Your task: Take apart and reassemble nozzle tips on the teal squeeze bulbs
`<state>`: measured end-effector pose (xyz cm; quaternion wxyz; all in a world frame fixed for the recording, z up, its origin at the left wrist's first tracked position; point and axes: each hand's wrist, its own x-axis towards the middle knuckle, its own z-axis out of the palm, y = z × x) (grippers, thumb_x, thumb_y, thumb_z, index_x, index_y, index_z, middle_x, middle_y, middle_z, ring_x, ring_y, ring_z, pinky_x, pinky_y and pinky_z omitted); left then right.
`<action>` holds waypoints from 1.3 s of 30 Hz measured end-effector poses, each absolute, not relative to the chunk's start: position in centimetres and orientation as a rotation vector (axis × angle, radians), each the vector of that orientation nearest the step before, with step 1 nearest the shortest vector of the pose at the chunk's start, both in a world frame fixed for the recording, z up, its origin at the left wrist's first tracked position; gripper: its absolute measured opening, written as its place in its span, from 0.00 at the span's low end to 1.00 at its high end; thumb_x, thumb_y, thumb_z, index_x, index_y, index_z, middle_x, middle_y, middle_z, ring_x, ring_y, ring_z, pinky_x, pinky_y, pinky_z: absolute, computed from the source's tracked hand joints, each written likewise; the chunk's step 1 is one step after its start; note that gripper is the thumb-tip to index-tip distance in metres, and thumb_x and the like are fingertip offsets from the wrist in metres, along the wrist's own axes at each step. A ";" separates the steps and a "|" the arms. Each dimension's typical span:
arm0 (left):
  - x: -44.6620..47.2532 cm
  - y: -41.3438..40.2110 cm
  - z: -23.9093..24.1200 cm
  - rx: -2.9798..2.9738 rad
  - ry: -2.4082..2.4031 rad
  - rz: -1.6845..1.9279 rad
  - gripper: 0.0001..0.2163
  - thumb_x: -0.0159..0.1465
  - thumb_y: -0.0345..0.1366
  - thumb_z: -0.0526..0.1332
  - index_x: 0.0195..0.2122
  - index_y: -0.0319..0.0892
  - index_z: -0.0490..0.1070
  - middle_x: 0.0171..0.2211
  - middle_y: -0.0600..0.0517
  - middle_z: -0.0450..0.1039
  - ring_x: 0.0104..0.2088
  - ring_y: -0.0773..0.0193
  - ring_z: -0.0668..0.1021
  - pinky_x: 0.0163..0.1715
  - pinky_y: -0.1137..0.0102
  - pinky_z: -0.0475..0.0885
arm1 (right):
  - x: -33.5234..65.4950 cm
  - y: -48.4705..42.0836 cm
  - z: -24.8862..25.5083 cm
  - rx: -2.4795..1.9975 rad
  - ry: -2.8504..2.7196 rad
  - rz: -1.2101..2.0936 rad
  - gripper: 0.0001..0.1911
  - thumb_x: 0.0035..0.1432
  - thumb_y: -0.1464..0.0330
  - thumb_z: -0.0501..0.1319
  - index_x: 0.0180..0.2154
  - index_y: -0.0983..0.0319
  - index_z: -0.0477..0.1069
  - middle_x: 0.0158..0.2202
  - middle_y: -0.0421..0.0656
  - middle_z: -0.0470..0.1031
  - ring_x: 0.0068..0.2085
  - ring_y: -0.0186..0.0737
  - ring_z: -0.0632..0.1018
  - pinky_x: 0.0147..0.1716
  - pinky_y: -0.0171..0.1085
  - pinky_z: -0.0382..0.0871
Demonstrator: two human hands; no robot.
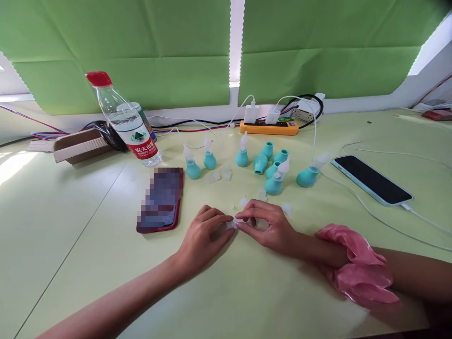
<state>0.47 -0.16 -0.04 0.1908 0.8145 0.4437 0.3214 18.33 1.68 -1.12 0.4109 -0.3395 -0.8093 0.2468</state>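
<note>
My left hand (206, 235) pinches one end of a small translucent plastic piece (231, 224) between thumb and fingertips. From the other side, my right hand (271, 223) pinches the same piece, fingertips almost meeting those of the left. Part of the piece is hidden by the fingers. Just beyond my hands lie loose translucent pieces (286, 210). Farther back stand teal bulb-shaped bottles with clear pointed tips, among them one teal bulb (273, 185) close to my right hand. Several teal bulbs without tips (260, 164) are grouped behind it, one of them lying upside down or tilted.
A red-cased phone (160, 202) lies left of my hands, with a water bottle (136, 132) and an open cardboard box (83, 145) behind. An orange power strip (269, 127) sits at the back. Rightward, a charging phone (372, 180) trails a white cable (374, 223).
</note>
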 end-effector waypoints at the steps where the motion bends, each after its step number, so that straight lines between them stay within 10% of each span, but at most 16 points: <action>1: 0.5 -0.2 0.0 2.278 1.257 0.889 0.07 0.56 0.32 0.58 0.34 0.39 0.72 0.29 0.47 0.72 0.32 0.62 0.70 0.31 0.67 0.70 | 18.3 1.6 -1.1 -0.853 -2.046 0.618 0.05 0.51 0.69 0.59 0.32 0.63 0.71 0.26 0.41 0.67 0.23 0.28 0.66 0.24 0.30 0.64; 39: 0.1 -0.1 -0.7 2.344 1.081 1.081 0.06 0.56 0.27 0.57 0.33 0.38 0.72 0.32 0.47 0.73 0.32 0.65 0.74 0.32 0.70 0.71 | 18.1 1.5 -1.1 -0.811 -2.048 0.415 0.06 0.48 0.73 0.59 0.30 0.62 0.74 0.24 0.40 0.68 0.22 0.29 0.66 0.23 0.31 0.60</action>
